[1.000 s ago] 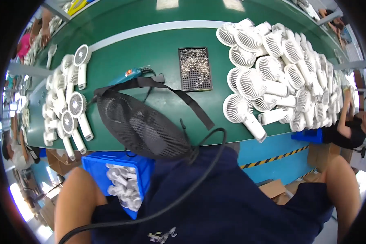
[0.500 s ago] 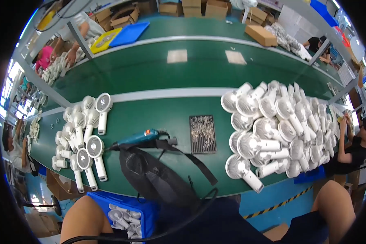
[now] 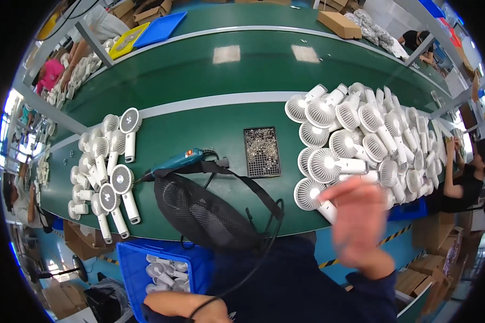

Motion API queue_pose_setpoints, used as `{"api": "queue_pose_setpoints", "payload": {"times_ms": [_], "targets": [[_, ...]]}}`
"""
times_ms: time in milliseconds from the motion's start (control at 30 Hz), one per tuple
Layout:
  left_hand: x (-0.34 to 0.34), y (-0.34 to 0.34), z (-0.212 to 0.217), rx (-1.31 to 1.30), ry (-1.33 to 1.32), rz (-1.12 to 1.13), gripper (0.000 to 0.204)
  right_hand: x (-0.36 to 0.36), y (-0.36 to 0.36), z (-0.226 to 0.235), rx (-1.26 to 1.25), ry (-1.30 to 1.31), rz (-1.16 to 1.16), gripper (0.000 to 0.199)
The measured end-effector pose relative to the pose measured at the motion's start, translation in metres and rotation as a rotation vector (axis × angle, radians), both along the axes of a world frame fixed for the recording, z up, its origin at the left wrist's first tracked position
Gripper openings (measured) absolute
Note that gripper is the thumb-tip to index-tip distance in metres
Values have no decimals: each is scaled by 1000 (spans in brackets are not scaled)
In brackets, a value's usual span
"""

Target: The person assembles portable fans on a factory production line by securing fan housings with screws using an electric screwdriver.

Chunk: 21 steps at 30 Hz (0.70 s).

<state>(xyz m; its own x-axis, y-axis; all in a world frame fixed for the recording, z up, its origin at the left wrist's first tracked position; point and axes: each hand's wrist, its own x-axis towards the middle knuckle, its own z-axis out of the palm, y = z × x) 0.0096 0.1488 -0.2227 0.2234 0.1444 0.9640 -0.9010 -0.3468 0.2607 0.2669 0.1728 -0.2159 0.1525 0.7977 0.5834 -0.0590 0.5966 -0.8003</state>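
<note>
My right hand [image 3: 355, 223], smeared by motion, is over the near edge of a large heap of white handheld fans [image 3: 324, 166]. Its fingers overlap the handle of the nearest fan [image 3: 309, 194]; whether they touch it I cannot tell. At the lower edge is my left hand [image 3: 213, 311], bent low beside the blue bin, its fingers hidden. A teal electric screwdriver [image 3: 180, 160] lies on the green bench, partly under the strap of a black mesh bag [image 3: 199, 207]. Farther right lies a black grid tray [image 3: 262, 153] full of small metal pieces.
A smaller group of fans [image 3: 108, 197] lies at the left of the green bench [image 3: 210, 121]. Below the edge, a blue bin [image 3: 132, 269] holds more fans. A black cable [image 3: 253, 266] crosses my lap. Co-workers sit at both sides; a blue tray [image 3: 160, 28] lies far left.
My right hand has come up from below to the heap of fans. The left forearm has appeared at the lower edge, and the view has tilted downward.
</note>
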Motion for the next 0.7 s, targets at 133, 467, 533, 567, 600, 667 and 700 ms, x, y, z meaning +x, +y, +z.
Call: {"api": "queue_pose_setpoints", "payload": {"times_ms": [133, 467, 533, 567, 600, 667, 700], "targets": [[-45, -24, -16, 169, 746, 141, 48, -27, -65, -108, -670, 234, 51, 30], [-18, 18, -74, -150, 949, 1090, 34, -53, -92, -140, -689, -191, 157, 47], [14, 36, -53, 127, 1257, 1002, 50, -51, -88, -150, -759, 89, 67, 49], [23, 40, -53, 274, 1441, 933, 60, -48, -85, -148, -847, 296, 118, 51], [27, 41, -57, 328, 1464, 922, 61, -46, -82, -138, -839, 294, 120, 51], [33, 42, -68, 375, 1465, 910, 56, -41, -72, -116, -956, 516, 300, 52], [32, 41, -75, 394, 1472, 892, 53, -39, -71, -116, -921, 420, 286, 45]]}}
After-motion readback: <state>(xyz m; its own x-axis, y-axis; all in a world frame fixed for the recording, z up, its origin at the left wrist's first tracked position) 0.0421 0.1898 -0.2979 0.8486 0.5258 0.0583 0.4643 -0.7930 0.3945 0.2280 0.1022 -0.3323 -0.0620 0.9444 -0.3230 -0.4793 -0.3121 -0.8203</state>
